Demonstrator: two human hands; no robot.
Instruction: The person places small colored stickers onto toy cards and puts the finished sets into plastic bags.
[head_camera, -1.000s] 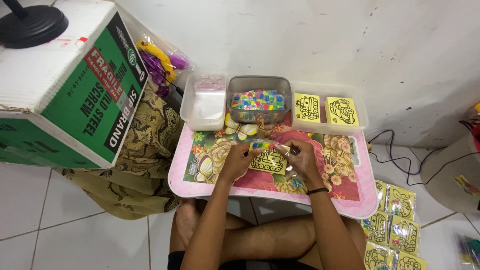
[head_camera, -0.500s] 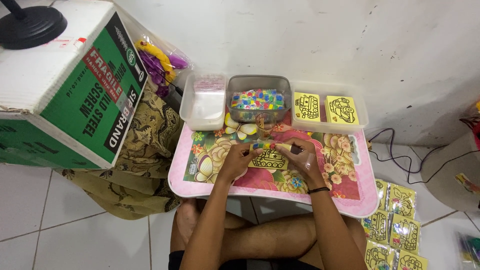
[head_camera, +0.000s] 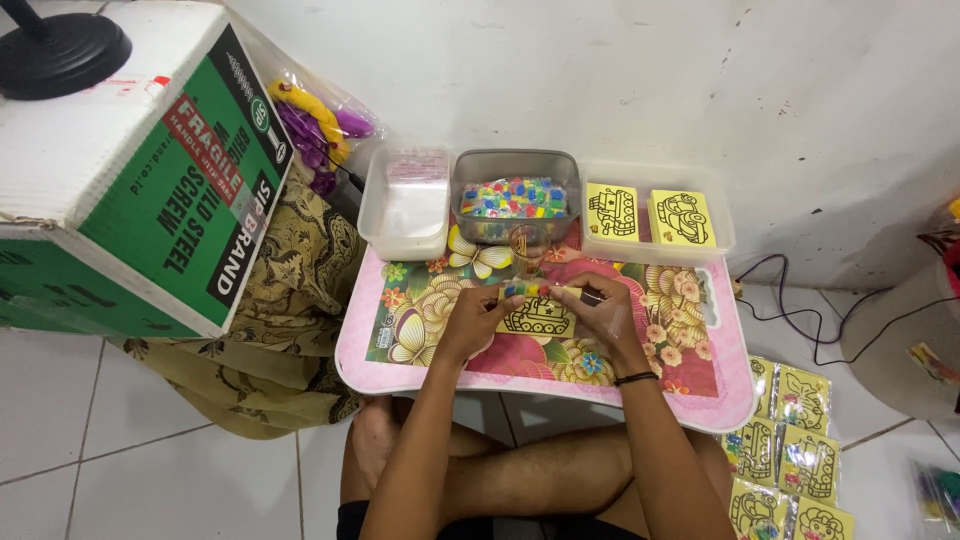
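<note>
Seated person at a low table, head view. Compared with the frame one second earlier, the scene is nearly unchanged — both hands remain together over the middle of the pink floral folding table (head_camera: 700, 395), still gripping the same card, and the containers behind have not shifted. Largest items: a green-and-white cardboard box (head_camera: 150, 190) at the left, standing on patterned batik cloth (head_camera: 290, 300); the table across the crossed legs. Along its far edge, left to right: a clear tub (head_camera: 405, 215) of small plastic bags, a clear tub of coloured beads (head_camera: 515, 197), and a shallow tray (head_camera: 720, 240) holding two stacks of yellow picture cards. A small clear cup (head_camera: 527, 245) stands just beyond the hands. The yellow card (head_camera: 537, 318) — rectangular, printed with a black line drawing of a tank-like vehicle — lies flat on the table between the hands. The left hand (head_camera: 470, 322) pinches its left edge; the right hand (head_camera: 600, 315), fingers closed, holds its right edge together with a row of small coloured pieces (head_camera: 528, 290) along the top edge. Bagged yellow cards (head_camera: 790, 460) lie on the floor at the right.
</note>
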